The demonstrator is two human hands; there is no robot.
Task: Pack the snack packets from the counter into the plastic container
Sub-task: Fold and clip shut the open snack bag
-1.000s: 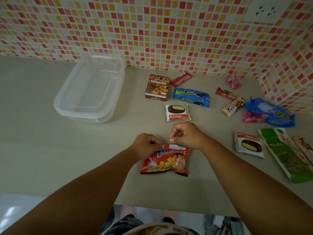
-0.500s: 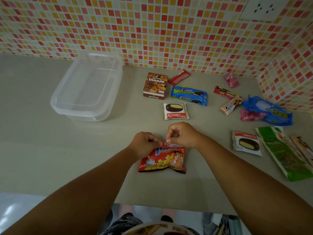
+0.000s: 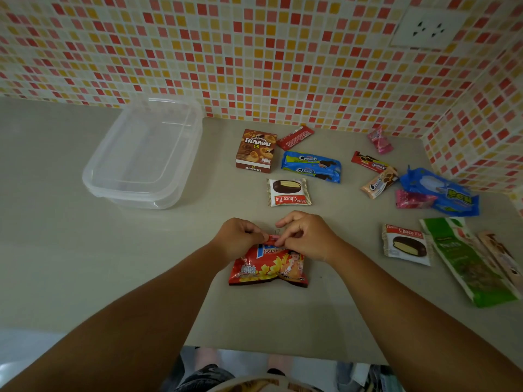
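Two hands, left (image 3: 237,239) and right (image 3: 307,236), pinch one red chip packet (image 3: 268,267); two Choco Pies (image 3: 288,192) wait.

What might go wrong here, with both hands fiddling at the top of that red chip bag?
Both the left hand and the right hand pinch the top edge of the red chip bag; a hard pull might tear it open and spill chips on the counter. The plastic container appears to have its lid on, so it may need opening before anything goes in. Packets such as the green packet are long and may fit poorly.
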